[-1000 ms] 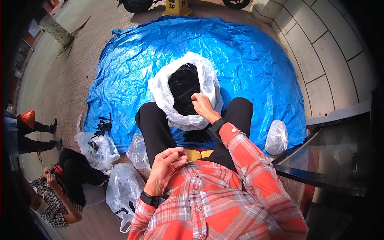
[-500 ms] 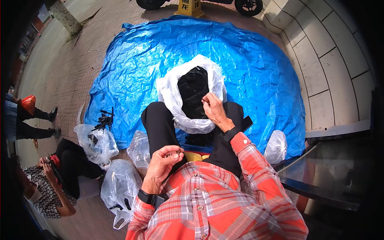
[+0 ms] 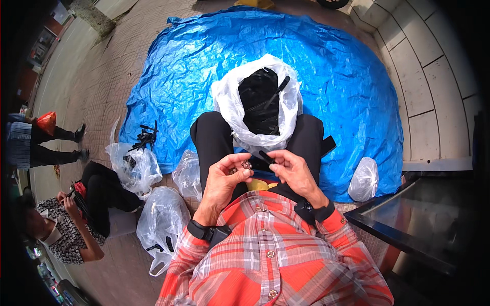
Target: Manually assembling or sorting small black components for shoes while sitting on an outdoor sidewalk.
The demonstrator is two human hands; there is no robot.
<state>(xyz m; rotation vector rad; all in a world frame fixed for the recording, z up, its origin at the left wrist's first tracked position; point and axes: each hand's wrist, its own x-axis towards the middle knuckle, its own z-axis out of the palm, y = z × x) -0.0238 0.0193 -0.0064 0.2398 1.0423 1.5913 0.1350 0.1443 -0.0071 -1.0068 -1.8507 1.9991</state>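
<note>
right grip (image 3: pixel 297 177) pinches a black strip (image 3: pixel 265 156) jutting out forward-left, and left grip (image 3: pixel 223 179) a small shiny piece (image 3: pixel 247 164).

Wide view from my head, facing down: left hand (image 3: pixel 224 177), right hand (image 3: pixel 297 176) near, blue sheet (image 3: pixel 347 102) farther; dark rim hard to read.

Blue tarp (image 3: pixel 352 102): glossy, crinkled plastic. White bag (image 3: pixel 229 99): thin, wrinkled plastic. Black contents (image 3: pixel 258 97): shiny, plastic-looking. Near plaid shirt (image 3: pixel 260 239): matt cloth.
</note>
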